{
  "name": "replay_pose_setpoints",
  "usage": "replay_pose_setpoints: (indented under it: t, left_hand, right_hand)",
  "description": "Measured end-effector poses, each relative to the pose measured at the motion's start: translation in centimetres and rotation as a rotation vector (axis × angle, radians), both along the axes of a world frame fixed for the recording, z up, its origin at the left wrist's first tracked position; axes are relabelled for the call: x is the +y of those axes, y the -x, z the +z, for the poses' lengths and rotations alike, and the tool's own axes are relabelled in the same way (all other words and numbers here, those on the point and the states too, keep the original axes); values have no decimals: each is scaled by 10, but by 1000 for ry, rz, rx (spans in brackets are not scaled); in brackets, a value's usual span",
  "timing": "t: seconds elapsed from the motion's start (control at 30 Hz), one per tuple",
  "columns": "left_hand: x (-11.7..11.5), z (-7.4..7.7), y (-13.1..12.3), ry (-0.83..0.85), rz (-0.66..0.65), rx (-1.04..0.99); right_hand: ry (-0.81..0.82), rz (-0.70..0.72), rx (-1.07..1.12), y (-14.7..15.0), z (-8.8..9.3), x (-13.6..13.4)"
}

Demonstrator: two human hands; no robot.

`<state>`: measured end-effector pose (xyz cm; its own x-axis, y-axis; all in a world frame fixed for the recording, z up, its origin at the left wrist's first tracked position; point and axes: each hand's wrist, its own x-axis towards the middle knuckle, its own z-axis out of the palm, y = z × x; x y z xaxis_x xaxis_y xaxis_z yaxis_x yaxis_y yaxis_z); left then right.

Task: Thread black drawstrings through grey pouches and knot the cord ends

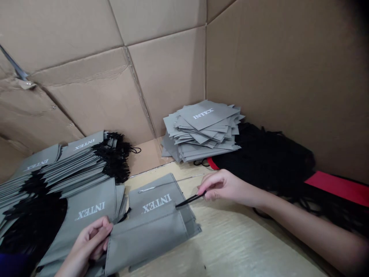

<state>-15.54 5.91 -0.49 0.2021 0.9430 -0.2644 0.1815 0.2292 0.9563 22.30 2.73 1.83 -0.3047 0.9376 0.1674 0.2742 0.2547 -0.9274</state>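
My left hand (92, 239) is closed on the left edge of a grey fabric pouch (145, 240), with thumb on top. A black cord (190, 199) comes out of the pouch's upper right corner. My right hand (223, 185) pinches the cord's far end, drawn out to the right. From near my right fingers, a thin metal wire tool (164, 184) with a narrow looped end reaches left over a grey INTEX pouch (157, 201) lying behind. Whether my right hand also grips the wire is not clear. Beside my left hand lie corded INTEX pouches (92, 206).
Dense stacks of grey pouches with black cords (76, 165) fill the left. A loose pile of grey pouches (204, 130) stands at the back, next to a heap of black cords (271, 150) with a red strip (340, 186). Tall cardboard walls (167, 80) enclose the table (245, 238).
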Motion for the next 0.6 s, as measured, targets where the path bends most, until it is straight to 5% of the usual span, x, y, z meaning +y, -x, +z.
replay_pose_setpoints:
  t: [0.3, 0.5, 0.6]
  left_hand:
    - [-3, 5, 3, -196, -67, 174]
    - [-17, 42, -19, -733, 116, 802]
    - [-34, 59, -64, -1008, -75, 772]
  right_hand:
    - [-69, -13, 188, 1, 9, -7]
    - [-107, -15, 271, 11, 11, -13]
    - [-114, -28, 270, 20, 12, -18]
